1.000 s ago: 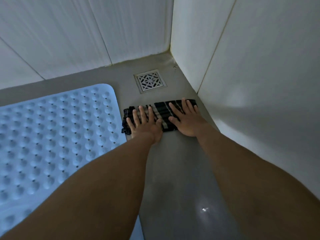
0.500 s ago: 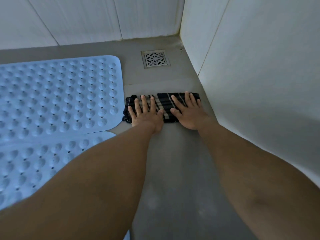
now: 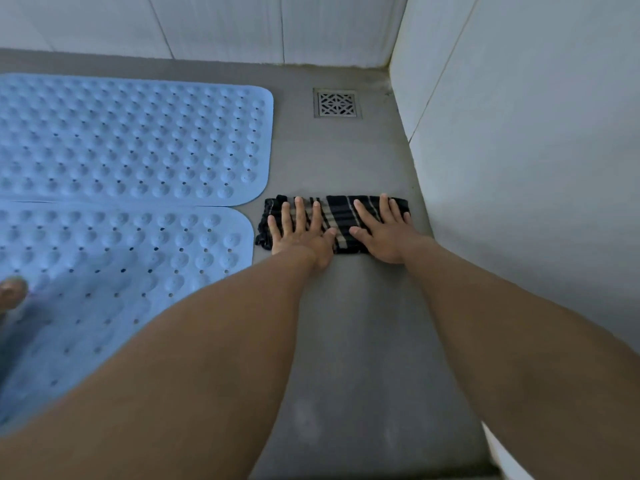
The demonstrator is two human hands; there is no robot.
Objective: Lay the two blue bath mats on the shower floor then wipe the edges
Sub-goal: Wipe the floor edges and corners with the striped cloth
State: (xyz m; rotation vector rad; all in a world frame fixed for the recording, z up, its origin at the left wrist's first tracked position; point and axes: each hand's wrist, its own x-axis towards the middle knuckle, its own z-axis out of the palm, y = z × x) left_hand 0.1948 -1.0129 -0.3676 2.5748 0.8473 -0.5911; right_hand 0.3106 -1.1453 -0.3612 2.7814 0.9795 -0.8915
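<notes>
- The striped cloth [image 3: 337,221], black with pale bands, lies folded flat on the grey shower floor [image 3: 363,341]; every place below is told from this cloth.
- The left hand [image 3: 300,233] presses flat on the cloth's left half, fingers spread and straight; its grip is fully open, closed around nothing.
- The right hand [image 3: 382,230] presses flat on the right half in the same way, palm down, grip open, with the thumb pointing toward the left hand.
- The far bath mat [image 3: 138,140], blue and studded, lies flat up and to the left of the cloth.
- The near bath mat [image 3: 121,258] lies just left of the cloth, its rounded corner close to the cloth's left end, its long edge meeting the far mat.
- The square drain grate [image 3: 337,103] sits beyond the cloth, well apart.
- The white tiled wall [image 3: 519,168] rises just right of the cloth.
</notes>
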